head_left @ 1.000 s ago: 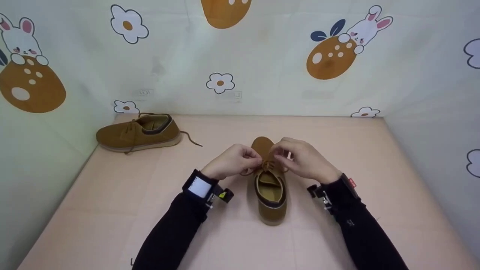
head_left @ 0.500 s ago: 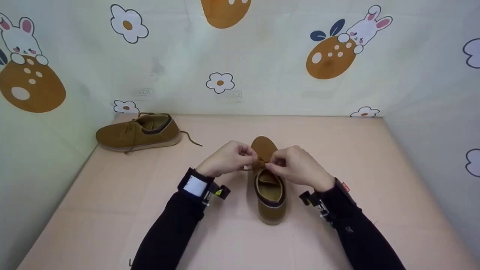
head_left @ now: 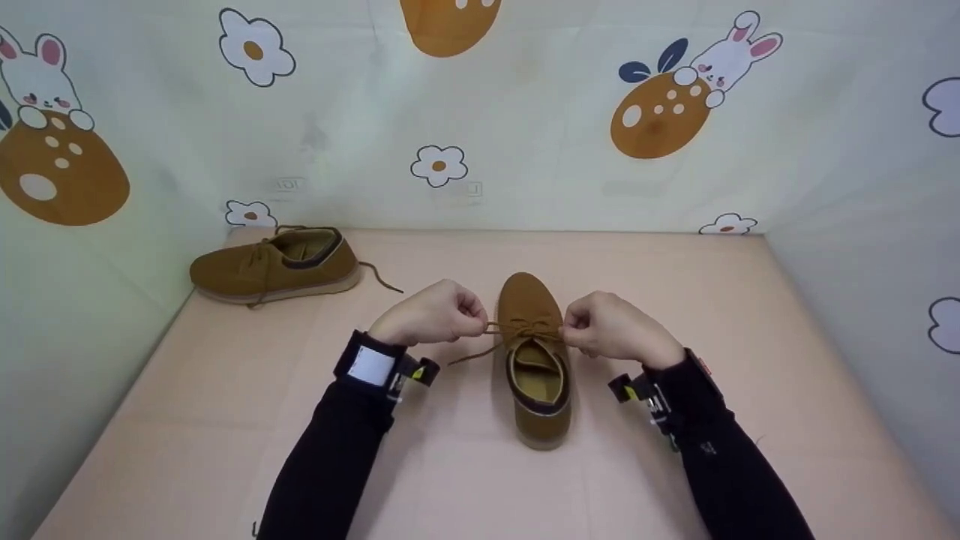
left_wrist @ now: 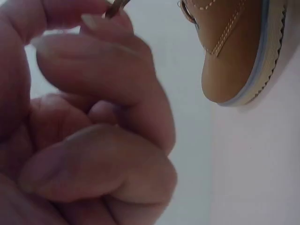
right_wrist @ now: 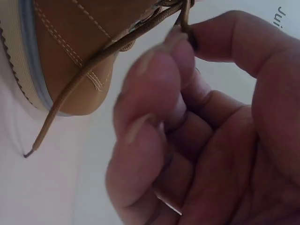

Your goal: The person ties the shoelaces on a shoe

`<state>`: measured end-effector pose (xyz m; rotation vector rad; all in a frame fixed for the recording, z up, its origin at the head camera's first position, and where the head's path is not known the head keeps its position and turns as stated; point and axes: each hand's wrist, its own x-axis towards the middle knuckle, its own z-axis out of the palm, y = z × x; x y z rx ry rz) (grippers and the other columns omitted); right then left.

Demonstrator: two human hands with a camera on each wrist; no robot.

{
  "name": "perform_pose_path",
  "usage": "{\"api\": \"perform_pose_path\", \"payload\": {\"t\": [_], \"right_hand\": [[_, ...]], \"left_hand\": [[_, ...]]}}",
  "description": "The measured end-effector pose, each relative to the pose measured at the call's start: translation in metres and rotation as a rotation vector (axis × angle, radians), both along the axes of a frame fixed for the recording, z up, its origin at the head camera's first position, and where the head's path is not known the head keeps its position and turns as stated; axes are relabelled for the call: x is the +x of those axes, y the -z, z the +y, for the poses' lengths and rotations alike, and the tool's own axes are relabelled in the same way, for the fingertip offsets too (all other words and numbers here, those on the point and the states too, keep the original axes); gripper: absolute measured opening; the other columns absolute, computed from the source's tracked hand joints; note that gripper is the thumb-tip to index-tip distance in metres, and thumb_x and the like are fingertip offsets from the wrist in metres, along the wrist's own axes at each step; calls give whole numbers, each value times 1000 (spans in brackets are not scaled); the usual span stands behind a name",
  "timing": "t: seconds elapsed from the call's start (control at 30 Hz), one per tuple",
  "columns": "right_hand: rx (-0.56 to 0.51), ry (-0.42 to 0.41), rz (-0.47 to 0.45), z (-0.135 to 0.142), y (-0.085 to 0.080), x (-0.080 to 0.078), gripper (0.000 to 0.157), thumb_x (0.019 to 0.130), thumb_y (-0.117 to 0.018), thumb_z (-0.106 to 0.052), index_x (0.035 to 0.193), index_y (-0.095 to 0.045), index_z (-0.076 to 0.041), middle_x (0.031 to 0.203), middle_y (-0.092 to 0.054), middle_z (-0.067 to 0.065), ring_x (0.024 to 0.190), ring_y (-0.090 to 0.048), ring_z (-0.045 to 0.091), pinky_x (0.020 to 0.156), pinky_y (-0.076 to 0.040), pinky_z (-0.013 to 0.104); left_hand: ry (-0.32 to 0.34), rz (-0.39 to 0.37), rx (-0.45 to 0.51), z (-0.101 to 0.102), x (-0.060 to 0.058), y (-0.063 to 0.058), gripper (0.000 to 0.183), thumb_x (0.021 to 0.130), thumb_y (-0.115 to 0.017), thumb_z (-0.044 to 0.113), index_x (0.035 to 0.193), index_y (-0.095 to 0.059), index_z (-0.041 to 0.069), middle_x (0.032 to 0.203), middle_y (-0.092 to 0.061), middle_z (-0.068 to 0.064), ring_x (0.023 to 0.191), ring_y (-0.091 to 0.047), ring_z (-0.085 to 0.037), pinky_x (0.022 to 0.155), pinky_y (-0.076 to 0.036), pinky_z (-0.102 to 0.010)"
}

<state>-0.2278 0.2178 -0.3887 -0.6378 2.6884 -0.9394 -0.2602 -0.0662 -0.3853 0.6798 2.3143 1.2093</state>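
Observation:
A brown lace-up shoe (head_left: 531, 296) stands upright on the table, its toe pointing away. My left hand (head_left: 436, 313) is to its left and pinches a loop of the shoelace (head_left: 496, 328), stretched sideways from the knot. On the other side my right hand (head_left: 619, 328) pinches the opposite loop, close against the shoe's edge. In the left wrist view only a bit of lace (left_wrist: 116, 7) shows between thumb and finger. The right wrist view shows the pinched lace (right_wrist: 185, 18) and a loose lace end (right_wrist: 61, 101) hanging down along the shoe's side.
A second brown shoe (head_left: 277, 274) lies at the back left of the table (head_left: 660, 262), toe to the left, its lace trailing to the right. A cloth backdrop (head_left: 525, 120) printed with rabbits and flowers encloses the back and sides.
Both hands were close together over the knot, fingers at the laces. They have moved apart to either side, drawing the loops out taut; a loose lace end now shows at the left.

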Motion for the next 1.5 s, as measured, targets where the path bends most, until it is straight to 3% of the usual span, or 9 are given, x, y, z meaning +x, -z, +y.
{"api": "perform_pose_path", "payload": {"t": [0.13, 0.3, 0.47, 0.67, 0.9, 1.1, 1.2, 1.37, 1.5], "right_hand": [[-6, -30, -32, -2, 2, -1, 17, 94, -63, -16, 80, -68, -9, 62, -59, -5, 54, -54, 11, 53, -46, 28], [-25, -66, -36, -3, 1, -2, 21, 98, -63, -23, 83, -70, -11, 62, -58, -5, 53, -52, 10, 50, -41, 26], [-50, -79, -37, -3, -2, 1, 23, 99, -61, -23, 82, -67, -8, 61, -57, -5, 53, -52, 10, 50, -39, 24], [-110, -31, 54, -2, -5, 5, 23, 99, -60, -20, 77, -60, -12, 59, -56, -5, 52, -54, 13, 50, -40, 24], [-148, 25, 94, 6, 7, 13, 23, 97, -61, -13, 74, -59, -14, 59, -54, -5, 52, -50, 11, 48, -39, 24], [-102, 54, 129, 9, 20, 17, 23, 94, -63, -11, 73, -58, -16, 61, -53, -7, 54, -48, 10, 49, -39, 24], [-67, 67, 121, 9, 25, 18, 23, 94, -63, -12, 72, -57, -16, 61, -52, -8, 54, -48, 9, 49, -40, 24], [-60, 94, 108, 11, 26, 20, 22, 96, -59, -13, 74, -58, -14, 61, -53, -7, 53, -48, 10, 49, -38, 24], [-75, 88, 77, 15, 25, 19, 24, 100, -61, -23, 80, -62, -9, 59, -53, -6, 52, -48, 10, 49, -36, 25]], "left_hand": [[35, 2, -11, 2, -1, 5, 12, 88, -64, 13, 87, -71, 4, 71, -60, 2, 60, -49, -9, 53, -36, -22], [36, 53, -3, 13, -1, 12, 27, 94, -69, 36, 93, -74, 9, 81, -65, -4, 71, -56, -16, 60, -42, -26], [31, 90, -5, 16, 1, 12, 27, 97, -66, 31, 85, -73, 8, 69, -57, 3, 57, -47, -10, 52, -36, -25], [-65, 230, -62, 8, 8, 5, 29, 98, -64, 19, 71, -67, 10, 63, -57, 2, 53, -43, -10, 52, -35, -27], [-186, 392, -121, 7, 22, 11, 24, 93, -64, 10, 69, -64, 8, 66, -56, 5, 62, -50, -16, 63, -42, -32], [-282, 402, -141, 2, 28, 22, 28, 93, -66, 11, 66, -59, 13, 64, -53, 5, 62, -51, -17, 60, -41, -32], [-269, 379, -134, 0, 27, 26, 28, 93, -67, 12, 66, -60, 14, 64, -54, 5, 62, -51, -16, 59, -42, -32], [-148, 306, -114, -5, 24, 27, 27, 95, -64, 14, 68, -64, 10, 63, -52, 6, 60, -47, -13, 59, -38, -30], [-112, 288, -106, -7, 21, 28, 32, 97, -65, 29, 69, -67, 13, 63, -55, 7, 60, -47, -13, 58, -38, -30]]}}
